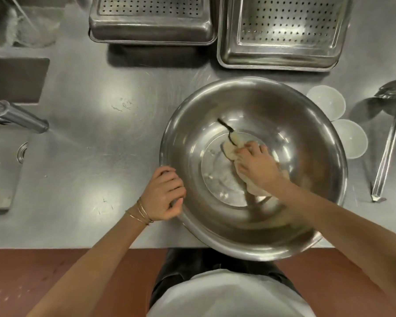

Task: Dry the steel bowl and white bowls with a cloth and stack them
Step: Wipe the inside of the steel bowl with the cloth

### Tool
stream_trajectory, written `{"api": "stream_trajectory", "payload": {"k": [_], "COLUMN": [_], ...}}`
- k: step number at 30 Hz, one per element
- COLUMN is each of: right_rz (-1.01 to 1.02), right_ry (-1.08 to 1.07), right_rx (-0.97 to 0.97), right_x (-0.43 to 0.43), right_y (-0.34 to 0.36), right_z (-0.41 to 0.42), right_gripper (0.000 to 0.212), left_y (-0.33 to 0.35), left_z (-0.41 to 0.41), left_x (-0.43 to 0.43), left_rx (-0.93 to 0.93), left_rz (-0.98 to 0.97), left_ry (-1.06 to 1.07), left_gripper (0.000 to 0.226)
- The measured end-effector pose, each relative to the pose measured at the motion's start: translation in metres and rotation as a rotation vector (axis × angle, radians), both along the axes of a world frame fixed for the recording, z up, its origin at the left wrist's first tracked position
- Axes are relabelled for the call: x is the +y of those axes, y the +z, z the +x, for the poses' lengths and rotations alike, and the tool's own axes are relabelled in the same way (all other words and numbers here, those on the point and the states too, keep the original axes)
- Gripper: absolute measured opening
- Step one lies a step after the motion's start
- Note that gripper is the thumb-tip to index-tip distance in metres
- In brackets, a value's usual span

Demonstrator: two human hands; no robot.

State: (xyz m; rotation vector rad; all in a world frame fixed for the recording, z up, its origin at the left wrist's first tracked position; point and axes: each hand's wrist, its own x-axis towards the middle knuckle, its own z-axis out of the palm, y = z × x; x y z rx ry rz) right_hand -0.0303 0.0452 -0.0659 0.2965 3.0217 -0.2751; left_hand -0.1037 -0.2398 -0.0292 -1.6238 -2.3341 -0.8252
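Left hand (167, 193) grips steel bowl (284, 115) rim; right hand (258, 165) clutches cloth (230, 148) inside. White bowls (326, 101) just right, partly hidden by rim; ladle (386, 143) beyond; perforated trays (284, 30) behind.

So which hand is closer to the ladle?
Right. The right hand holds the cloth inside the steel bowl, nearer the ladle; the left hand grips the bowl's opposite rim.
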Motion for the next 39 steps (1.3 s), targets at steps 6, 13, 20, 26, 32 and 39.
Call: {"api": "stream_trajectory", "payload": {"k": [6, 13, 20, 26, 32, 39], "right_rz": [-0.211, -0.317, 0.018, -0.115, -0.282, -0.377], "right_ry": [0.085, 0.684, 0.445, -0.051, 0.110, 0.672], "right_rx": [-0.048, -0.272, -0.216, -0.146, -0.102, -0.413], "right_x": [-0.078, -0.045, 0.046, 0.015, -0.054, -0.038], "right_y": [0.001, 0.018, 0.037, 0.015, 0.012, 0.022], "right_z": [-0.025, 0.046, 0.039, 0.019, 0.026, 0.045], "right_gripper": [0.043, 0.046, 0.043, 0.039, 0.044, 0.043], "left_y": [0.003, 0.005, 0.017, 0.023, 0.008, 0.013], "left_z": [0.001, -0.010, -0.042, 0.000, 0.042, 0.000], "left_x": [0.004, -0.001, -0.001, -0.004, 0.010, -0.004], "left_rx": [0.040, 0.070, 0.059, -0.002, 0.063, 0.069], "left_rz": [0.050, -0.015, -0.193, -0.195, -0.109, -0.129], "left_ry": [0.021, -0.029, -0.110, 0.001, 0.014, -0.118], "left_gripper": [0.027, 0.032, 0.032, 0.030, 0.025, 0.027]}}
